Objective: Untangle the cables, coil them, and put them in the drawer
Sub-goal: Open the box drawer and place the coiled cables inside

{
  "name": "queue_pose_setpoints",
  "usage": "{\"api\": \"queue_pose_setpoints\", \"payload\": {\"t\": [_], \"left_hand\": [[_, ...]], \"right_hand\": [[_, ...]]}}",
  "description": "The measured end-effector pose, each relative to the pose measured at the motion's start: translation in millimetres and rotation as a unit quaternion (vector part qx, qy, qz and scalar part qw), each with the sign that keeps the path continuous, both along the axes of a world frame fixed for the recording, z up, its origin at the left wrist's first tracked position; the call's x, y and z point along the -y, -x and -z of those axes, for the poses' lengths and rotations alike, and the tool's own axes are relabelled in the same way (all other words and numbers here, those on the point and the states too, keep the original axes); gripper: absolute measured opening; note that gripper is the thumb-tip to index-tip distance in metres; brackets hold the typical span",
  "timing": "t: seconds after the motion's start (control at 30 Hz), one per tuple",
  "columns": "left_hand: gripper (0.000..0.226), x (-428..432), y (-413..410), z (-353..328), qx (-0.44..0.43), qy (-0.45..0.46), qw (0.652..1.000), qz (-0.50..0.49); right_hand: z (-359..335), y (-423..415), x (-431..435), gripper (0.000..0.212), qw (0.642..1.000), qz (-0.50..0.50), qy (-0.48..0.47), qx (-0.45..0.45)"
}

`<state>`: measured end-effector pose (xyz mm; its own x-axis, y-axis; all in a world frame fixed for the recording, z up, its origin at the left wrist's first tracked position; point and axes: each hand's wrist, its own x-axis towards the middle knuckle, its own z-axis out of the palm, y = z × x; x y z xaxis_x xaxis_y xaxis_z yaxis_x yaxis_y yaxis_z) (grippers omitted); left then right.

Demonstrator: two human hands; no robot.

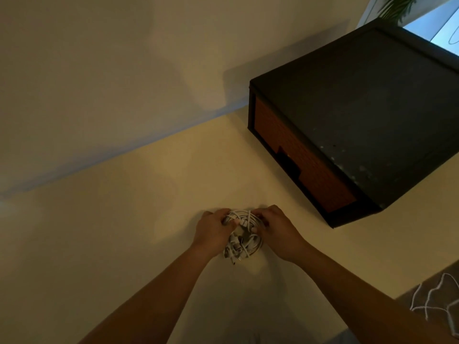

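A tangled bundle of white cables (244, 234) with plugs sits on the cream table (124, 219) in front of me. My left hand (214, 232) grips the bundle's left side, fingers curled into the loops. My right hand (277, 228) grips its right side, fingertips pinching the strands. A black drawer unit (367, 115) stands at the right on the table; its brown woven drawer front (305, 157) with a dark handle notch is closed and faces left towards me.
A plain wall (124, 70) runs along the table's far edge. The table's near right edge (407, 291) borders dark fabric with a white line pattern (432, 296). A window and plant leaves (400, 6) show at top right.
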<state>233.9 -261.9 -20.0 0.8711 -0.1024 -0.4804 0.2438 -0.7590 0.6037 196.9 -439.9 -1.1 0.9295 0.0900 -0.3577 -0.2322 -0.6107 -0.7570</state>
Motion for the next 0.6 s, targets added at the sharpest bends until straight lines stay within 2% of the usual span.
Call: {"api": "queue_pose_setpoints", "payload": {"t": [0.3, 0.47, 0.6], "left_hand": [[0.037, -11, 5, -4, -0.028, 0.037, 0.999, -0.005], [0.048, -15, 4, -14, -0.03, 0.032, 0.999, -0.028], [0.046, 1, -14, -41, 0.047, 0.064, 0.996, -0.027]], "right_hand": [[-6, 11, -4, 0.044, 0.999, -0.031, 0.001, 0.006], [-16, 13, -5, 0.052, 0.998, -0.041, 0.046, 0.0], [-57, 7, 10, 0.052, 0.985, -0.039, 0.127, 0.108]]}}
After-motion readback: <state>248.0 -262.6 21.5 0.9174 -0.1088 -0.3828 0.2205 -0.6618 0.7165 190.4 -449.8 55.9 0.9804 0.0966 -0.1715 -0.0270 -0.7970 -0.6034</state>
